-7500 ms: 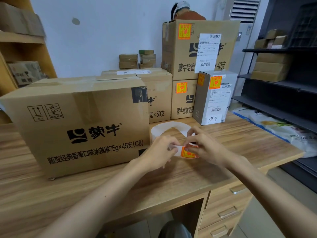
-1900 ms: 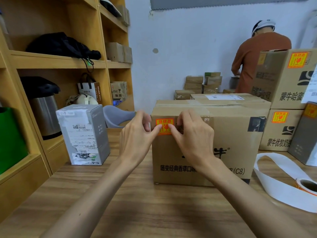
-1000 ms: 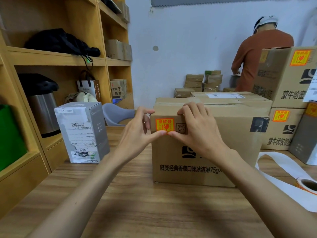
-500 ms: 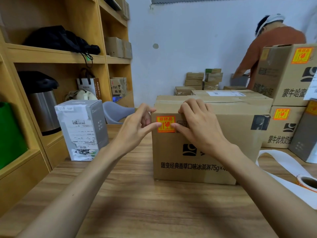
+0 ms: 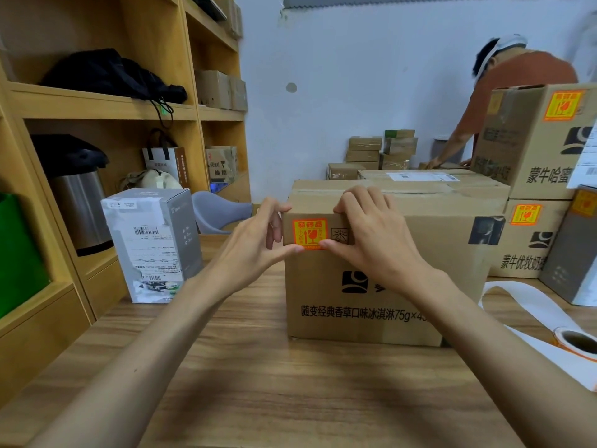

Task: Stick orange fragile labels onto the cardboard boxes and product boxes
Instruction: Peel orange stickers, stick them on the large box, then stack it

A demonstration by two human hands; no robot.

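1. Clock directions are taken from the front cardboard box point(image 5: 371, 302). From 5 to 7 o'clock the counter point(image 5: 290, 383) lies bare and gives open room.
2. At 9 o'clock a counter gap separates it from the grey product box point(image 5: 151, 244).
3. At 10 o'clock wooden shelving point(image 5: 97, 105) closes the side.
4. At 3 to 4 o'clock a backing strip point(image 5: 523, 312) and label roll point(image 5: 578, 344) lie on the counter.
5. At 2 o'clock stacked cartons point(image 5: 533, 240) wall the way.

Pale bluish wall point(image 5: 371, 76) with a round mark, tall wooden shelving point(image 5: 158, 53) at left, wood-grain table point(image 5: 258, 389), grey chair point(image 5: 219, 211) beside the shelving
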